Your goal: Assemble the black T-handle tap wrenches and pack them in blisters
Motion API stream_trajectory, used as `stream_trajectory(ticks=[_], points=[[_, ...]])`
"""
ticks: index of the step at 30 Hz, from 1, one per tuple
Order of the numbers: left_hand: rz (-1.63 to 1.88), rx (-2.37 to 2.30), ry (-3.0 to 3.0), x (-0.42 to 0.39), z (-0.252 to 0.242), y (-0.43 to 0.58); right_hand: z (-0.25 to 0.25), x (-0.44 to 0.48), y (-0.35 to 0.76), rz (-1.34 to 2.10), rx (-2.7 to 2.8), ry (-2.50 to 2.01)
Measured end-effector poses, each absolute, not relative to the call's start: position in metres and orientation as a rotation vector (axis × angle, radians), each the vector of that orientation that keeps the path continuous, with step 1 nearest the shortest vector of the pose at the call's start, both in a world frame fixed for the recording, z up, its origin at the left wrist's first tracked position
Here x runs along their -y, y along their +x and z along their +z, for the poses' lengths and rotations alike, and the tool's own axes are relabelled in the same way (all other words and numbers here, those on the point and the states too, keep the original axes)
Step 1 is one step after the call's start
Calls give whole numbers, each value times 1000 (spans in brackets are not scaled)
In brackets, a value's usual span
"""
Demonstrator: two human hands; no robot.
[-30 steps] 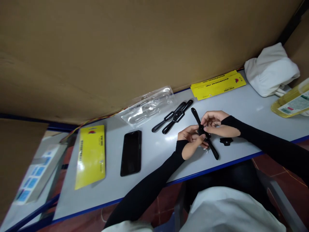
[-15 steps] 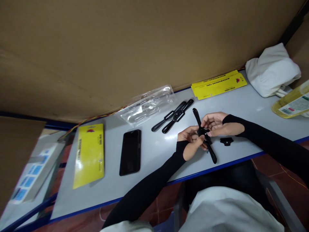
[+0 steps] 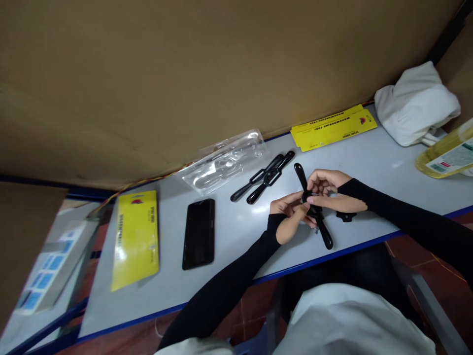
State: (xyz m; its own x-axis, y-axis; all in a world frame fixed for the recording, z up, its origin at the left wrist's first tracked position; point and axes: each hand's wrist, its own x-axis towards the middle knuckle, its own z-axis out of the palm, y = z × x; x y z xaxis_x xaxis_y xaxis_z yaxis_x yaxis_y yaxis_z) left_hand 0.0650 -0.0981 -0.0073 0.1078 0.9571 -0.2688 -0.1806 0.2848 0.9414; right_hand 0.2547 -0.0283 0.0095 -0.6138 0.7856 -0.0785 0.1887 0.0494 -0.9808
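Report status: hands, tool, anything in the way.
Left hand holding black tool. Right hand at its middle. Small black part close by, partly hidden by right hand.

Gray counter (image 3: 231,246), blue edging, is carrying everything. Left end: a lone yellow card (image 3: 135,241) is lying flat, print up; a black phone (image 3: 198,234) is lying to its right, screen dark. Toward the back, clear plastic packaging (image 3: 225,165) is sitting near the rear edge. Just right of it, a black two-handled frame (image 3: 247,188) and a second frame (image 3: 264,184) are lying side by side on a slant; can't tell if touching. Overlapping yellow cards (image 3: 334,131) are resting along the rear edge. Right end is holding a white cloth bundle (image 3: 416,106) and a yellow-liquid bottle (image 3: 441,160). Small black plate (image 3: 346,217) is lying near the front edge, partly hidden.
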Motion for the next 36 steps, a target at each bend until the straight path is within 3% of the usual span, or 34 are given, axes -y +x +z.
stream_trajectory(ticks=[18,28,36], points=[[1092,-1050,878,100,-9,66,9,13,267,1912,1801,-924],[1068,-1027,904,93,-13,59,13,31,254,1228,1990,-1046],[1076,-1159,851,96,-12,68,4,24,261,1574,1943,-993]])
